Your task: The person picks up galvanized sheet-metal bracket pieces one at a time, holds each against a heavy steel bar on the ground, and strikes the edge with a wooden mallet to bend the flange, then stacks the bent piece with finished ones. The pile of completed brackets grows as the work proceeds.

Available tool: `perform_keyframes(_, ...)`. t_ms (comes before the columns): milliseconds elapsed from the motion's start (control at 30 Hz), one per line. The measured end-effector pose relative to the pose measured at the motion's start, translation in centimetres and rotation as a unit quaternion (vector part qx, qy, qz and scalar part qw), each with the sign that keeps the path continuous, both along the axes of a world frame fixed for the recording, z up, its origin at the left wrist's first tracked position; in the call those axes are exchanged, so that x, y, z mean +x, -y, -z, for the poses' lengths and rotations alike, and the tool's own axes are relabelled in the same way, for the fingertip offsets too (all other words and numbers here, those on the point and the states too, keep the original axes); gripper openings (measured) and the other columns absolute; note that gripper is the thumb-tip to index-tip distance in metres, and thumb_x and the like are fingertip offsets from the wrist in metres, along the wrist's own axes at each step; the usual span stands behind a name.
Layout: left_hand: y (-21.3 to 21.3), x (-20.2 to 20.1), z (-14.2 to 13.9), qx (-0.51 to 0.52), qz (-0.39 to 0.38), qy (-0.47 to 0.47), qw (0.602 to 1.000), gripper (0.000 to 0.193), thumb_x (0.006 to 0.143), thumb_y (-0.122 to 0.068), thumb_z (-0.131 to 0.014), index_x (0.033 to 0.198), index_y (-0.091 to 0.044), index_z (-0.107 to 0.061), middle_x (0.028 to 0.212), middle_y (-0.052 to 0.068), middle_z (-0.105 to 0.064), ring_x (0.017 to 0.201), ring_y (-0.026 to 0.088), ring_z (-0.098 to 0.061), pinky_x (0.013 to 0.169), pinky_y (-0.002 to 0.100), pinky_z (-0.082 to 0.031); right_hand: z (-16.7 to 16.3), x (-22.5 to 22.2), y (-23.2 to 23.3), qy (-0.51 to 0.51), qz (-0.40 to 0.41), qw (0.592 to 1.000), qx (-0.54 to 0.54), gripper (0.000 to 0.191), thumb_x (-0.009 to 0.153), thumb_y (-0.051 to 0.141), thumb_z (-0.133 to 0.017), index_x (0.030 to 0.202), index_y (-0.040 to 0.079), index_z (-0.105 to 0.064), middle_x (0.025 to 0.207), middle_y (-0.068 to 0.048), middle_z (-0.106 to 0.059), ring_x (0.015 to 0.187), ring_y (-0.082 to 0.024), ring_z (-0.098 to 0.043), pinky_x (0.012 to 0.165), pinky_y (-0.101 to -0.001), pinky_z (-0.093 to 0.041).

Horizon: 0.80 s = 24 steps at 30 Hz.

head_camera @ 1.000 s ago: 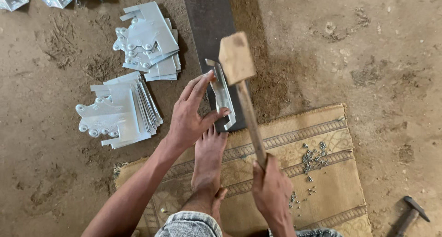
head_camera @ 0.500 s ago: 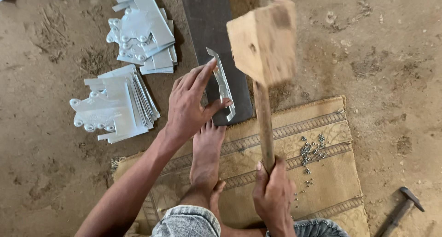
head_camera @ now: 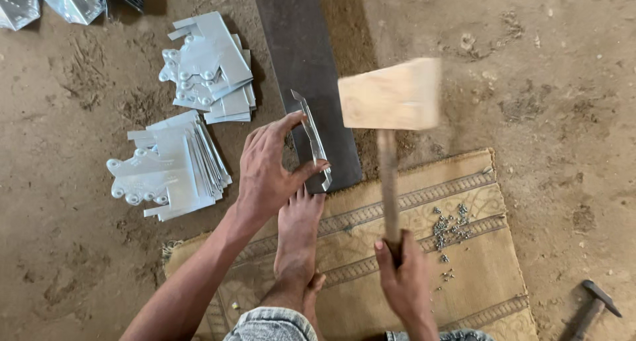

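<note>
Nearest, the right hand (head_camera: 405,278) is closed tight around the handle of a wooden mallet (head_camera: 389,94), whose blurred head hangs above the dark steel bar (head_camera: 301,56); a bare foot (head_camera: 298,231) rests on the woven mat (head_camera: 477,182) beside scattered small screws (head_camera: 450,225); further out, the left hand (head_camera: 265,172) pinches a bent metal strip (head_camera: 315,139) on edge against the bar, thumb and fingers clasping it; beyond lie two stacks of metal plates (head_camera: 169,175) on the dirt floor (head_camera: 563,82), and a small hammer (head_camera: 593,308) lies apart at the right.
</note>
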<state>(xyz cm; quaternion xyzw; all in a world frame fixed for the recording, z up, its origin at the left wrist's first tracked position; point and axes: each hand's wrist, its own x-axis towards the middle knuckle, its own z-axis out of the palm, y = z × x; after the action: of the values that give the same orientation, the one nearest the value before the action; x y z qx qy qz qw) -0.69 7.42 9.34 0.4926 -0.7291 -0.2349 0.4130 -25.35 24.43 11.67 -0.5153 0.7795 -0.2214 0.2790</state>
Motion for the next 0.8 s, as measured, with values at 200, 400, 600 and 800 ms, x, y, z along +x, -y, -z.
perform_keyframes(200,0.1,0.0,-0.5,0.006,-0.003,0.05,0.999,0.085,0.077,-0.05,-0.089,0.141,-0.004,-0.058,0.13,0.012,-0.07,0.122,0.028,-0.066,0.111,0.047,-0.043,-1.7,2.3,-0.7,-0.068,-0.049,0.996,-0.003,0.028,0.099,0.028,-0.058,0.11,0.002,-0.059,0.072,-0.016,-0.064,0.059,-0.033,-0.062,0.054,-0.0472,-0.047)
perform_keyframes(400,0.4,-0.2,-1.1,-0.018,-0.003,0.061,0.998,0.084,0.076,-0.05,-0.09,0.141,-0.007,-0.059,0.131,0.011,-0.071,0.124,0.026,-0.066,0.114,0.047,-0.041,-1.1,3.8,1.4,-0.124,-0.078,0.989,0.009,0.032,0.096,0.026,-0.059,0.116,0.0,-0.058,0.08,-0.017,-0.069,0.061,-0.04,-0.067,0.053,-0.0509,-0.048)
perform_keyframes(600,0.3,-0.1,-0.9,-0.01,-0.003,0.08,0.997,0.086,0.077,-0.051,-0.089,0.144,-0.006,-0.058,0.133,0.011,-0.07,0.125,0.025,-0.066,0.116,0.049,-0.038,-1.6,4.4,0.9,-0.103,-0.07,0.992,-0.036,0.036,0.1,0.028,-0.058,0.125,0.003,-0.057,0.079,-0.017,-0.07,0.059,-0.032,-0.069,0.052,-0.0452,-0.05)
perform_keyframes(800,0.5,0.1,-0.5,-0.015,0.007,0.039,0.999,0.085,0.077,-0.047,-0.089,0.143,-0.004,-0.057,0.136,0.013,-0.069,0.127,0.027,-0.065,0.117,0.049,-0.04,-2.3,5.1,2.6,-0.136,-0.097,0.986,0.026,0.049,0.098,0.023,-0.058,0.141,0.0,-0.054,0.087,-0.019,-0.074,0.057,-0.03,-0.07,0.05,-0.042,-0.052)
